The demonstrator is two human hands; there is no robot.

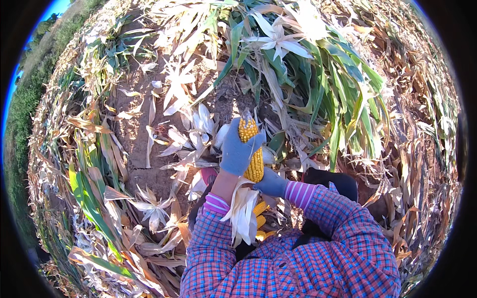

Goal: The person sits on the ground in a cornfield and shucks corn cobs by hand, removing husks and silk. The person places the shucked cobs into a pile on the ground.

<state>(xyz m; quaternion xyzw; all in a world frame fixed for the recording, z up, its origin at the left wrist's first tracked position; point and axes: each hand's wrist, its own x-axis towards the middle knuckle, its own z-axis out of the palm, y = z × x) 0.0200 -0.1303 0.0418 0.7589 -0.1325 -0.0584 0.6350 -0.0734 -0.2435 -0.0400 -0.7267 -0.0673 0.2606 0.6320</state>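
A gloved left hand (238,149) is clamping around an ear of yellow corn (256,166) in the middle of the scene. The gloved right hand (272,182) is meeting the ear's near end; its hidden fingers are leaving it unclear whether they are gripping. Pale husk (244,211) is hanging nearer, with yellow cobs (260,220) showing right of it. Green-leaved stalks (343,94) are lying far right.

Sunlit brown soil (141,181) under dry leaves (422,94), green bushes (26,107) and blue sky (58,6) far left.
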